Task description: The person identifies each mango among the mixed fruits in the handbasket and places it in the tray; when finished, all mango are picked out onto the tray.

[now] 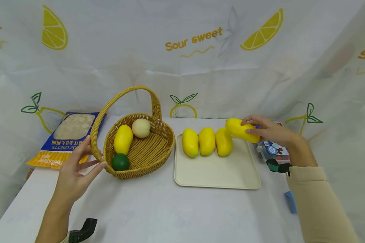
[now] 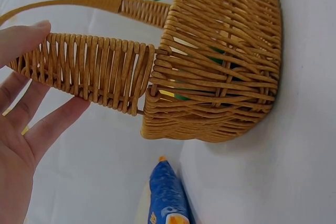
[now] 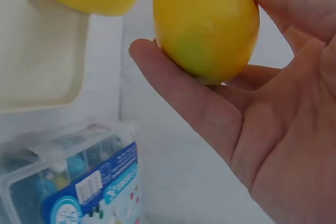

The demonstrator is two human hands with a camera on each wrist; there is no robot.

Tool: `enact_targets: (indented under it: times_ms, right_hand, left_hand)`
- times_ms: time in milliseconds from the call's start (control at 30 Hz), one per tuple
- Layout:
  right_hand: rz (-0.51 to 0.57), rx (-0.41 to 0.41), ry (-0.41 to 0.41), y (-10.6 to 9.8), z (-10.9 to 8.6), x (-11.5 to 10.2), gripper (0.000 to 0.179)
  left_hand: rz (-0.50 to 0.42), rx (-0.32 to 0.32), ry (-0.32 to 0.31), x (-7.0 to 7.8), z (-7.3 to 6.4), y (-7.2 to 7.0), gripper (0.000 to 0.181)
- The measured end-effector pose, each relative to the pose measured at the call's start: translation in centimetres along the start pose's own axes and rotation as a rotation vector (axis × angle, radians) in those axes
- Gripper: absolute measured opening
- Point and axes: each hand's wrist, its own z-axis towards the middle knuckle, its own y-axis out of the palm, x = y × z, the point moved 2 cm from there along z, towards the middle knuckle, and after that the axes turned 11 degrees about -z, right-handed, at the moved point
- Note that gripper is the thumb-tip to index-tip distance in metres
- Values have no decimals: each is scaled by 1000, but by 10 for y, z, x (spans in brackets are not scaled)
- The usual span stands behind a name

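Observation:
My left hand (image 1: 74,172) pinches the upright handle (image 2: 89,69) of a woven wicker basket (image 1: 150,148) between thumb and fingers, near where it joins the rim. Inside the basket lie a yellow mango (image 1: 123,139), a pale peach (image 1: 141,128) and a dark green round fruit (image 1: 120,162). With its thumb and fingers around it, my right hand (image 1: 273,131) holds another yellow mango (image 3: 207,24) above the right back part of a cream tray (image 1: 216,175). Three mangoes (image 1: 207,141) stand side by side along the tray's back left.
A blue and yellow pasta bag (image 1: 74,126) lies left of the basket. Right of the tray is a clear plastic box (image 3: 79,177) with compartments and a printed label, partly behind my right hand. A blue object (image 1: 290,202) lies by my right sleeve. A printed white curtain hangs behind.

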Motion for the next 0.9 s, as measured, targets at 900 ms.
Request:
enact_targets:
  times_ms: [900]
  right_hand:
    - [-8, -21, 122, 60, 6, 35, 62]
  left_hand:
    - [-24, 12, -2, -2, 0, 1, 106]
